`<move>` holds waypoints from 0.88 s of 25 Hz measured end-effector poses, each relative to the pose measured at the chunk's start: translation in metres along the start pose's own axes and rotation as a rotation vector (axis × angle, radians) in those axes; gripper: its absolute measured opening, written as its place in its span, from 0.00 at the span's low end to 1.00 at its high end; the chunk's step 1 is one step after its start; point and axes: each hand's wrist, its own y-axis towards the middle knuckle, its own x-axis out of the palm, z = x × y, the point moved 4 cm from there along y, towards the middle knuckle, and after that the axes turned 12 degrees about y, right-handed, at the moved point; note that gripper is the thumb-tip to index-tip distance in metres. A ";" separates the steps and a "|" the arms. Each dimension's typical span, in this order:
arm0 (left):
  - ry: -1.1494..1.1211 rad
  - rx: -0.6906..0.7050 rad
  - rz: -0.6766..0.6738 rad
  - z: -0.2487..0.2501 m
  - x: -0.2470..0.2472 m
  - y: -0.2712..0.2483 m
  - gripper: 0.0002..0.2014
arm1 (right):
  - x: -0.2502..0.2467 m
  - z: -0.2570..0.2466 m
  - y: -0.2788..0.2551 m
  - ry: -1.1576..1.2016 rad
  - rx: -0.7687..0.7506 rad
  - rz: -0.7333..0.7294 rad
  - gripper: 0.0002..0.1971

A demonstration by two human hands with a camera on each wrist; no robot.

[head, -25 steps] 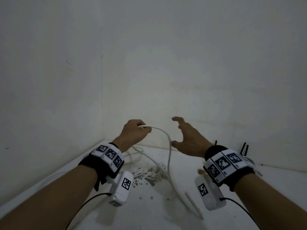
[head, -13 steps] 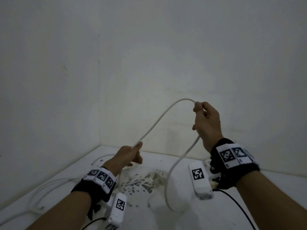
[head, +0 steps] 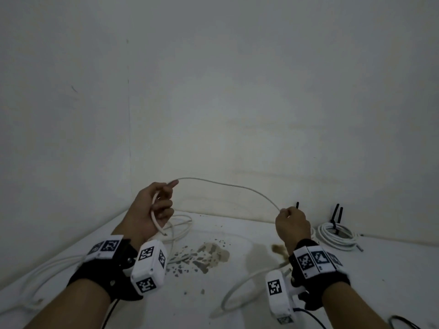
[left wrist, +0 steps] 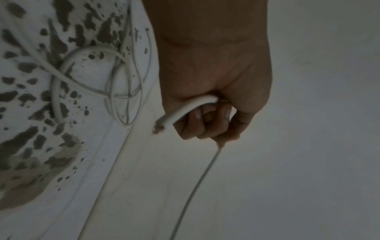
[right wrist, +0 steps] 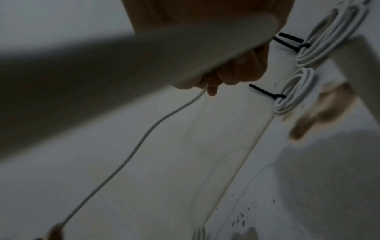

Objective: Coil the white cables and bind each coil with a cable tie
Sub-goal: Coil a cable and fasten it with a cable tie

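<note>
Since half a second ago, the right hand (head: pixel 292 225) has dropped from its raised position down and out to the right, while the left hand (head: pixel 152 210) has risen, so the thin white cable (head: pixel 228 186) now spans between them in a shallow arc instead of a tall loop. That left hand is curled round the cable near its cut end: in the left wrist view the fingers (left wrist: pixel 202 123) fold over the cable, and the frayed tip (left wrist: pixel 159 128) pokes out beside the palm. The right hand pinches the same cable between closed fingertips (right wrist: pixel 211 88), as the right wrist view shows; from there the cable runs down behind the wrist and lies in a wide curve on the white stained desk (head: pixel 237 305).

Loose white cables (head: pixel 178 226) lie heaped on the desk just behind the left hand, and more strands (head: pixel 42 276) trail off toward the left edge. Two finished white coils rest against the wall on the right: the smaller coil (right wrist: pixel 294 92) bound with a black cable tie (right wrist: pixel 267 94), and the larger coil (head: pixel 338 236) beyond it, also bound with black ties (head: pixel 337 214) whose tails stand up. Brown and grey stains (head: pixel 209 252) mark the desk between the two forearms. Each wrist wears a black strap carrying a white camera block (head: pixel 148 267) with square black-and-white markers.
</note>
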 end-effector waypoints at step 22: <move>1.020 0.132 -0.242 -0.087 0.139 0.003 0.19 | -0.066 -0.091 -0.047 -0.244 -0.481 -0.180 0.17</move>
